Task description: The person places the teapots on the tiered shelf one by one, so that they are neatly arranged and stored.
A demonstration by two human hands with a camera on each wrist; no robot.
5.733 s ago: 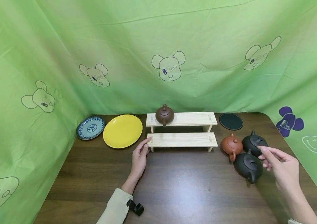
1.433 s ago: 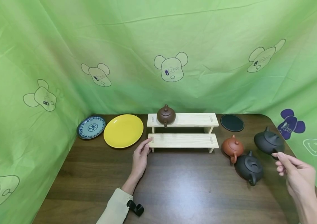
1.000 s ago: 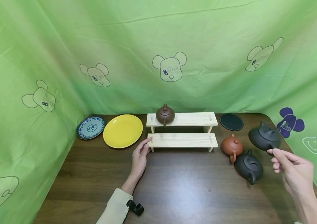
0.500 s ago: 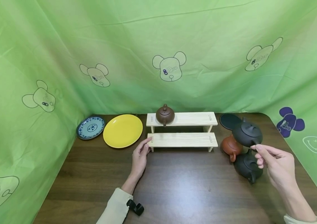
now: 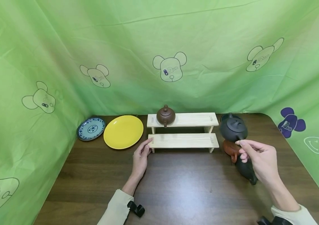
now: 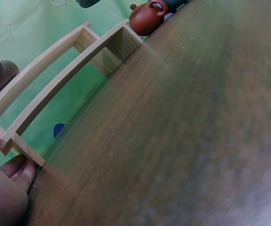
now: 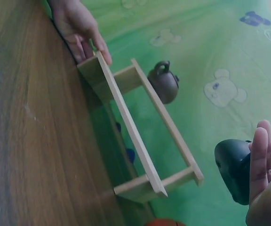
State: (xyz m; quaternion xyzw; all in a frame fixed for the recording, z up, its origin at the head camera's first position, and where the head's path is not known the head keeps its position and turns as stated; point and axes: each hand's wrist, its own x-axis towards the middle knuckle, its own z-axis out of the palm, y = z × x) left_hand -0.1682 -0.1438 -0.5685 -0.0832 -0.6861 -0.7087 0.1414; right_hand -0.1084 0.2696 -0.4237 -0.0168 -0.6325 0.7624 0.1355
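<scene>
My right hand [image 5: 262, 161] pinches the handle of a black teapot [image 5: 233, 127] between thumb and fingers. In the right wrist view this teapot [image 7: 234, 169] hangs in the air, right of the two-tier wooden stand [image 7: 131, 125]. My left hand [image 5: 140, 159] grips the left end of the stand's lower shelf [image 5: 183, 140]; in the left wrist view its fingers bend against the end leg [image 6: 28, 149]. A brown teapot [image 5: 165, 115] sits on the upper shelf's left part. Below the lifted teapot are a reddish-brown teapot [image 5: 230, 150] and another black teapot [image 5: 245, 170], both partly hidden.
A dark round coaster [image 5: 223, 118] lies right of the stand, mostly covered by the lifted teapot. Left of the stand are a yellow plate [image 5: 123, 132] and a blue patterned plate [image 5: 91, 128]. Green cloth [image 5: 114, 47] hangs behind the brown table [image 5: 176, 187].
My right hand took hold of the rear black teapot, raised it off the table and carried it left, above the reddish-brown one. My left hand and the stand stayed in place.
</scene>
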